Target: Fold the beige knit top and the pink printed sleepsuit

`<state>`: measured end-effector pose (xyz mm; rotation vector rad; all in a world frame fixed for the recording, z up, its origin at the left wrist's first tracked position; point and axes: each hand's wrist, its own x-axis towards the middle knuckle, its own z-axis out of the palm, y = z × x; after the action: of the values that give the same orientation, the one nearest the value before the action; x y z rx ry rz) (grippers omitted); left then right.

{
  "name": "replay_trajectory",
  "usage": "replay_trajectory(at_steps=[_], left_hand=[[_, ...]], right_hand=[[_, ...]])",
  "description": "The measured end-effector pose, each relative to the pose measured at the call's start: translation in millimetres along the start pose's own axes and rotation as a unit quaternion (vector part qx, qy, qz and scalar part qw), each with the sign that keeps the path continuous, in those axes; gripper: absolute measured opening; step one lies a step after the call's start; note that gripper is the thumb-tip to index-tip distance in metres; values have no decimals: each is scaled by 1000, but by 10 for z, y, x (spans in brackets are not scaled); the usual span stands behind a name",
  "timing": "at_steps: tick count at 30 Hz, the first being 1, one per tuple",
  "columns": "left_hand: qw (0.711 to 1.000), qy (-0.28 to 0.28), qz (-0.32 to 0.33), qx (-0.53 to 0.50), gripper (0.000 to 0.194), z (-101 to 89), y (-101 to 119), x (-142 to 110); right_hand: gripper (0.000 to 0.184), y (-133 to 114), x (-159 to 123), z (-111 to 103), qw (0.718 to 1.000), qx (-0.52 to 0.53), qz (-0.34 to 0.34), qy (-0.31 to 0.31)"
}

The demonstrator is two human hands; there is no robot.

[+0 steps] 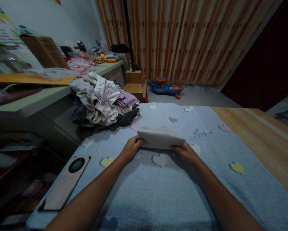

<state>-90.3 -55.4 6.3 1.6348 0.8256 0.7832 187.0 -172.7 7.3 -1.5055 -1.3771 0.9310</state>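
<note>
You have a blue cloth (153, 192) patterned with hearts spread before you over a wooden surface (245, 128), its bare wood showing on the right. At the near left a pink phone (64, 186) lies back side up. Farther in, around the middle, your left hand (131, 148) grips the left end of a folded white fabric piece (162, 140), and your right hand (186, 151) grips its right end; you hold it level between them, over the blue cloth. Past your left hand, at the far left, sits a crumpled heap of clothes (105, 99), beside a cluttered desk (59, 93). Beyond stand a wooden seat-like piece (134, 88) and a blue and orange ride-on toy (166, 87), before the patterned curtain (182, 41).
</note>
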Motion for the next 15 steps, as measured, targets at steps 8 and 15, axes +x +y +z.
replay_trajectory(at_steps=[8,15], left_hand=[[992,109,-53,36,40,106,-39,330],[984,127,-119,42,57,171,-160,442]], right_hand=[[49,96,379,118,990,16,72,124],[47,65,497,211,968,-98,109,205]])
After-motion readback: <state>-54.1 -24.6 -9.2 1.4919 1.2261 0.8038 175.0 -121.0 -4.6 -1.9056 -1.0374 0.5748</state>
